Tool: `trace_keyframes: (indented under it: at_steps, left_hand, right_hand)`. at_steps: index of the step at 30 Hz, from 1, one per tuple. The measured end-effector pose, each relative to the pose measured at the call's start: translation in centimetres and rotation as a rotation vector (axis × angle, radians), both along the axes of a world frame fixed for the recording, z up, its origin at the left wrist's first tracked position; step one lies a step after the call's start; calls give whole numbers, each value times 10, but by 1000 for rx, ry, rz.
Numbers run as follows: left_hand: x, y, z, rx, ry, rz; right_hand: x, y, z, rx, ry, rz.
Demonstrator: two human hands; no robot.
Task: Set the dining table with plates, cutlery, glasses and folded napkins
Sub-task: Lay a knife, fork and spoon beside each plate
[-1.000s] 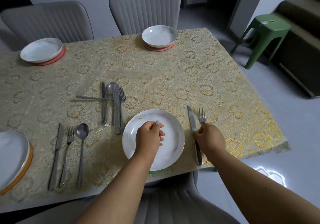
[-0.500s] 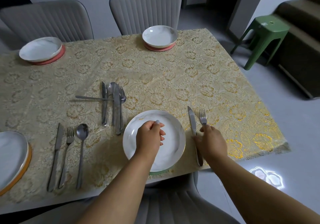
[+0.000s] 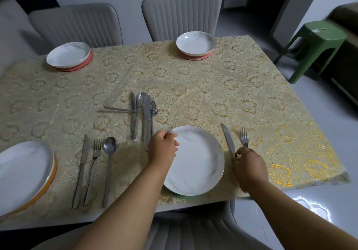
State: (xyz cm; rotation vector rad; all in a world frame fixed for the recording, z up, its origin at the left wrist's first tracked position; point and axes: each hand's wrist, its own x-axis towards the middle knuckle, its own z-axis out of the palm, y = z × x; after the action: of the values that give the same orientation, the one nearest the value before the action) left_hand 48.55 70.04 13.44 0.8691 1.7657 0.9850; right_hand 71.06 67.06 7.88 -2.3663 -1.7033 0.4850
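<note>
A white marbled plate (image 3: 197,164) lies at the near table edge in front of me. My left hand (image 3: 162,148) is a closed fist at the plate's left rim; a pale tip shows at its top, and I cannot tell if it holds anything. Right of the plate lie a knife (image 3: 228,137) and a fork (image 3: 244,137). My right hand (image 3: 249,165) covers both handles, its fingers pinched on the knife's handle. A loose pile of cutlery (image 3: 144,110) lies beyond the plate to the left.
A laid knife (image 3: 83,162), fork (image 3: 95,158) and spoon (image 3: 109,153) sit beside a plate (image 3: 23,172) at the left. Two more plates (image 3: 68,55) (image 3: 195,42) stand on red mats at the far side. Grey chairs (image 3: 182,13) surround the table; a green stool (image 3: 317,42) stands right.
My left fist has moved from over the plate's middle to its left rim. My right hand has shifted on the knife and fork handles and now pinches the knife.
</note>
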Motion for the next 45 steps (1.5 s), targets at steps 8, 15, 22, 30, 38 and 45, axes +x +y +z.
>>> trace_keyframes:
  at_steps: [8,15,22,30,38,45]
  left_hand:
    - [-74,41,-14,-23,652,80]
    - [-101,77,-32,-316,837,-65]
    - [-115,91,-36,-367,699,-153]
    - [-121,99,-36,-75,1133,-192]
    - [-153,120,-34,-193,1383,-570]
    - [-163,114,86,-405,1371,-483]
  right_hand:
    - [-11,20,20,108,-36,-42]
    - [-52,54,34,188,34,-28]
    - [-90,66,34,215,79,47]
    - [-142,71,34,200,143,221]
    - [-153,69,29,213,146,247]
    - [-160,71,43,185,217,248]
